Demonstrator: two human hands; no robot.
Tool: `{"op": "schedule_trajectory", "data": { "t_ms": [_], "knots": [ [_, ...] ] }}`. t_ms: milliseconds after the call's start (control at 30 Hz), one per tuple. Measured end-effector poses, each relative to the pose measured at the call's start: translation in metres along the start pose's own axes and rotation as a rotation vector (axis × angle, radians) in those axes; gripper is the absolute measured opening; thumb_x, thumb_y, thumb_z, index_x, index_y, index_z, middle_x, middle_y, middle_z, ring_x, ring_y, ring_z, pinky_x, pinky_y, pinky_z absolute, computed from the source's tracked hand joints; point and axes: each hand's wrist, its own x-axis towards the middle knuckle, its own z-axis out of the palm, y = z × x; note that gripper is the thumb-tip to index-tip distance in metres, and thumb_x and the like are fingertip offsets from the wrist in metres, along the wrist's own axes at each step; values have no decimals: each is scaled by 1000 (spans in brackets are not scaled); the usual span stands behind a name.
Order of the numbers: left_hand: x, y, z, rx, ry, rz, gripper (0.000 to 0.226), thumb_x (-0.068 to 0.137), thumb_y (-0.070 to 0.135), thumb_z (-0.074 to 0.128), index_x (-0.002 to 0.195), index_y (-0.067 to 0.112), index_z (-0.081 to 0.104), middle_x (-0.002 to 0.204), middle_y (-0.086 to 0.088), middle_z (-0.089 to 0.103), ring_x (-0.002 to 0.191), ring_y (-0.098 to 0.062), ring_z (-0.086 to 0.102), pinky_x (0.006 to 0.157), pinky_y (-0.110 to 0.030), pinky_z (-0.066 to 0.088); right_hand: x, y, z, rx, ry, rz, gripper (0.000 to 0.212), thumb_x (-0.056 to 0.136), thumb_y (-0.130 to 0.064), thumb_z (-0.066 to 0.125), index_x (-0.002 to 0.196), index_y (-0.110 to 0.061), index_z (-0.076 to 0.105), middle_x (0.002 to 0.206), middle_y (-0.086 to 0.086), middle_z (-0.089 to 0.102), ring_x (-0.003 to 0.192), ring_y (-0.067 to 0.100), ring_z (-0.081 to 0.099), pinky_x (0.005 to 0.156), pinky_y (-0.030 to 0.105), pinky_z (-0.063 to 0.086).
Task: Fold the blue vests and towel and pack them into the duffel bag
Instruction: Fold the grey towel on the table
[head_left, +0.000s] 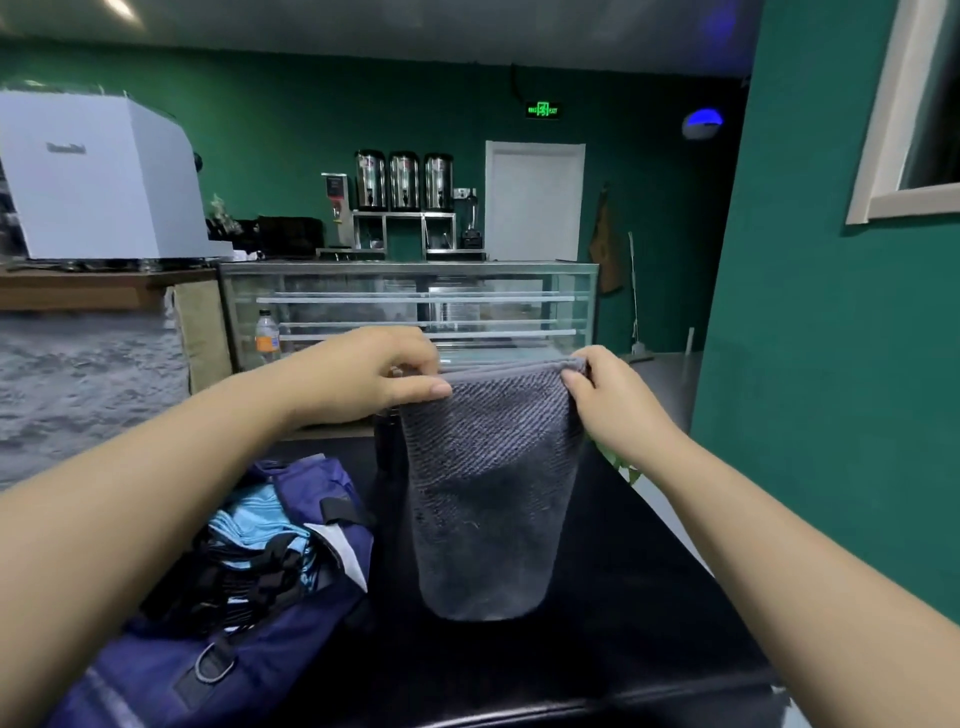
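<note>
A grey towel (488, 493) hangs folded double in the air above the black table (649, 597). My left hand (374, 376) pinches its top left corner and my right hand (613, 400) pinches its top right corner. Its lower edge hangs just above the table. To the lower left lies the open navy duffel bag (291, 639), with light blue vests (254, 519) and black straps lying inside it.
A glass display case (415, 306) stands behind the table, with an orange drink bottle (267, 335) at its left. A green wall (831, 364) rises at the right. Green leaves (621, 465) show under my right wrist.
</note>
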Motion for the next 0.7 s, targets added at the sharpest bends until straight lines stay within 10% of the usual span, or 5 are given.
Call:
{"op": "schedule_trajectory", "data": {
  "t_ms": [233,367,533,700],
  "knots": [
    [10,-18,18,-265,201,-108,27,81,42,66,84,36,40,70,5,39,62,-8,33,59,-29,28,19,2,2,70,16,-25,13,102,-25,40,101,-17,51,85,-9,52,75,4,48,58,23,35],
    [28,-37,29,-152,97,-313,50,78,36,74,120,23,51,107,5,55,100,-11,53,81,-27,40,36,9,22,129,-86,73,18,101,-22,43,114,-12,50,97,1,56,81,15,57,68,34,57],
    [53,-55,46,-62,284,-448,18,84,25,71,89,11,62,90,-6,65,89,-23,58,66,-31,37,57,10,45,197,-86,109,23,102,-21,40,118,-9,50,109,7,58,96,22,57,87,41,52],
    [48,-56,53,-286,444,-365,21,91,25,63,81,21,45,78,5,56,69,-10,49,60,-28,36,62,13,48,285,22,3,17,102,-23,37,113,-16,48,98,-2,55,84,14,50,64,25,39]
  ]
}}
